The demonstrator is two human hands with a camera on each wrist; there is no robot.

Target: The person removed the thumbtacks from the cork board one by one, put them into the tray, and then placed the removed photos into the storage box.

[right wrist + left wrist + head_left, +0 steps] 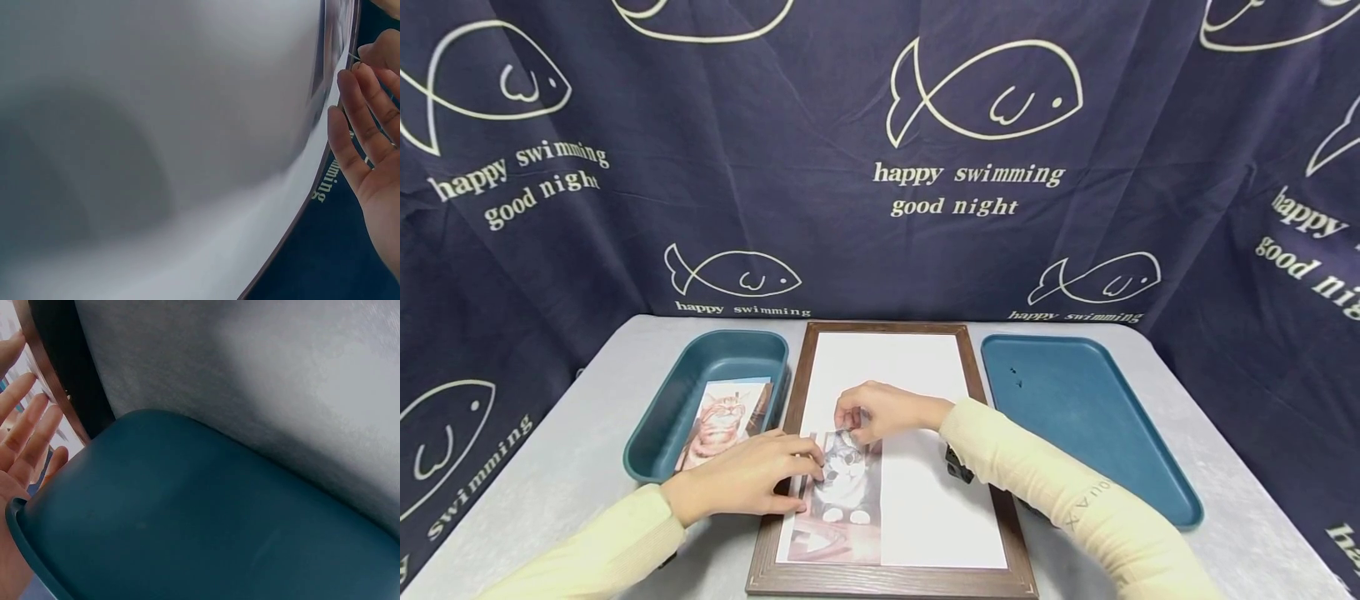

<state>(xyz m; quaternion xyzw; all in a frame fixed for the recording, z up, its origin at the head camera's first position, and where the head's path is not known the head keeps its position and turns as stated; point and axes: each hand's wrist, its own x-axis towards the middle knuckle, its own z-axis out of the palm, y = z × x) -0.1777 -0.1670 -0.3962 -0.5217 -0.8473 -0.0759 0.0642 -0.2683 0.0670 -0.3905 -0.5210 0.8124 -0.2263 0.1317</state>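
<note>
A printed cat picture (846, 492) lies at the lower left of a white board (936, 508) in a brown wooden frame (891, 579). My left hand (756, 475) rests at the picture's left edge, fingers extended and spread; the left wrist view shows this hand (28, 437) beside the frame's edge. At the picture's top edge, my right hand (887, 412) has thumb and forefinger together. In the right wrist view, the thumb and fingertips of that hand (375, 119) pinch a small thin thing (354, 57); I cannot tell its kind.
To the left of the frame stands a deep teal bin (647, 433) with several printed pictures (718, 425) in it, a cat on top. A shallow teal tray (1075, 408) lies to the right, with a few tiny dark bits (1017, 377) on it. A navy fish-print curtain (835, 167) hangs behind.
</note>
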